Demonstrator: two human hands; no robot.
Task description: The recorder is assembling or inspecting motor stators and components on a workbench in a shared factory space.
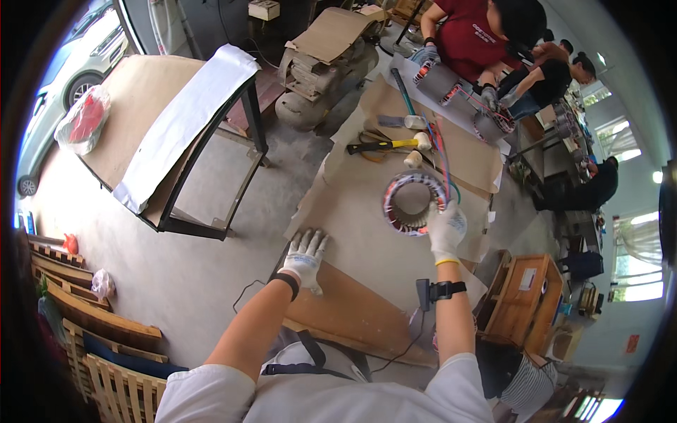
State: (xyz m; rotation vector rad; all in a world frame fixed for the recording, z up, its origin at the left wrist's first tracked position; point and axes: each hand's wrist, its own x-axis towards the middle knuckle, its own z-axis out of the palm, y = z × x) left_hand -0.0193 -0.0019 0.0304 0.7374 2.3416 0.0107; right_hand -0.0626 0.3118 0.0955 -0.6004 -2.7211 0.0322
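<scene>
A ring-shaped motor stator (390, 208) with copper-coloured windings and white lacing rests on the cardboard-covered table (345, 211). My right hand (448, 229), in a white glove, is closed on its right rim, where red and blue lead wires (444, 158) run out toward the far side. Exactly how the fingertips grip is partly hidden. My left hand (305, 257), also gloved, lies with fingers spread on the table's near left edge and holds nothing. Beyond the stator lie a black-and-yellow-handled hammer (384, 146) and a mallet with a teal handle (403, 92).
Across the table, a co-worker in a red shirt (462, 32) handles another stator (437, 81). A black-framed table (197, 229) with a white sheet stands at the left. Wooden pallets (106, 317) lie at lower left, a wooden cabinet (522, 292) at right.
</scene>
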